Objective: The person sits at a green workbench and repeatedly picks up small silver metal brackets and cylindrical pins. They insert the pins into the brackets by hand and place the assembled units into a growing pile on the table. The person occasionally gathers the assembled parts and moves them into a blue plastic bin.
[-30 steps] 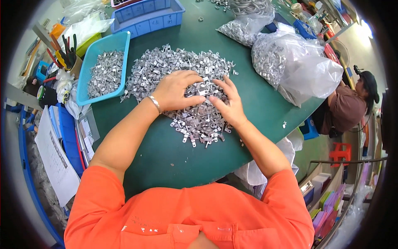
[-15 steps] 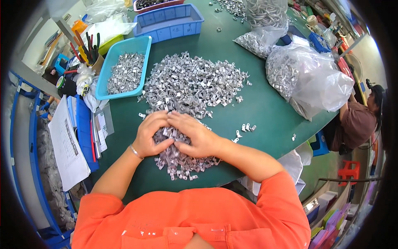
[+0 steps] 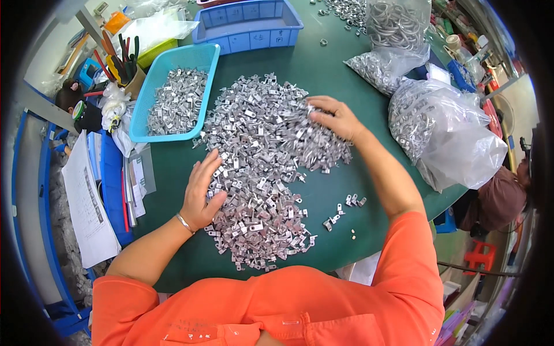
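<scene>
A wide heap of small silver metal clips [image 3: 254, 132] lies on the green tabletop [image 3: 334, 63], stretching from the basket's side toward my body. My left hand [image 3: 202, 193] rests against the heap's left edge with its fingers stretched out and thumb apart. At the heap's far right side my right hand [image 3: 336, 118] touches the clips, fingers extended and slightly bent, with nothing visibly gripped. Some clips beneath it are smeared by motion. A turquoise basket [image 3: 134, 130] with more of these clips stands left of the heap. Several stray clips [image 3: 340, 213] lie to the right.
Behind the heap stands a blue plastic bin [image 3: 254, 41]. Clear bags of metal parts [image 3: 412, 118] sit on the right, with metal rings [image 3: 346, 11] scattered beyond. A tool holder [image 3: 135, 81] and papers [image 3: 86, 202] line the left. Another person [image 3: 496, 199] is at the far right.
My hands have parted from their cupped position over the near clips. The right moved far and right to the heap's edge; the left stayed at the left side. Near and far clips now join more broadly.
</scene>
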Motion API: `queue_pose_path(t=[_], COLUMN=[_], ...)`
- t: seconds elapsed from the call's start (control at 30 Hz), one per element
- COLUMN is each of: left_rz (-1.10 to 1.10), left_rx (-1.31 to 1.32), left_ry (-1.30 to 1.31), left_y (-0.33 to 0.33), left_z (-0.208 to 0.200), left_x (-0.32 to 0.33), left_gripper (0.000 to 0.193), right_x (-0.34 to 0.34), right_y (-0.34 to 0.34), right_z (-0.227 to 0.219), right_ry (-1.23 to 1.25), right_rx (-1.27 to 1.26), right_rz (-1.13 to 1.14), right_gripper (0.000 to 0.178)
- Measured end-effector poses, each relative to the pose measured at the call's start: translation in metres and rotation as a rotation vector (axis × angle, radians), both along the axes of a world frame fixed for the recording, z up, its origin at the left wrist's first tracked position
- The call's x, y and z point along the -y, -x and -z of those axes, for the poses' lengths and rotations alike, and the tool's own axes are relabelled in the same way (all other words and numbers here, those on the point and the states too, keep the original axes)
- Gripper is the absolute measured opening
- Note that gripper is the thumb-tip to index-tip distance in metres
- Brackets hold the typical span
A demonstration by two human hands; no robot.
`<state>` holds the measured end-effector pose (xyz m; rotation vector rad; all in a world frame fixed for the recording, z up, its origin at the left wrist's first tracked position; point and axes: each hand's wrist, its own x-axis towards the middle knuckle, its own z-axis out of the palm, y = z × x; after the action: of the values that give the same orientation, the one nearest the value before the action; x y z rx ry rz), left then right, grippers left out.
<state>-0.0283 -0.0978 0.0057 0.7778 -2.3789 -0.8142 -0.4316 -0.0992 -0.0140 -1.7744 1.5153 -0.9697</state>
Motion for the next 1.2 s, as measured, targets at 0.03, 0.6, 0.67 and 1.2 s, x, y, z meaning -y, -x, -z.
queue_pose_path(t=[0.03, 0.6, 0.67, 1.2], left_rz=[0.007, 0.001, 0.009, -0.499], left_rx=[-0.003, 0.03, 0.01, -0.004], left_ry=[-0.002, 0.009, 0.013, 0.013], left_y=[0.001, 0.001, 0.003, 0.023], left_z=[0.001, 0.001, 0.003, 0.024], left_x=[0.0, 0.003, 0.005, 0.034], left_gripper=[0.062, 0.064, 0.064, 0.056], right_x=[-0.007, -0.074, -0.095, 0.176], right_y=[-0.008, -0.012, -0.002, -0.081], right_z=[0.004, -0.001, 0.032, -0.007], right_ry=[0.017, 0.325, 0.333, -0.095], right_rx=[0.038, -0.439, -0.287, -0.441], right_rz=[-0.003, 0.656, 0.463, -0.326], right_gripper=[0.039, 0.025, 0.025, 0.058])
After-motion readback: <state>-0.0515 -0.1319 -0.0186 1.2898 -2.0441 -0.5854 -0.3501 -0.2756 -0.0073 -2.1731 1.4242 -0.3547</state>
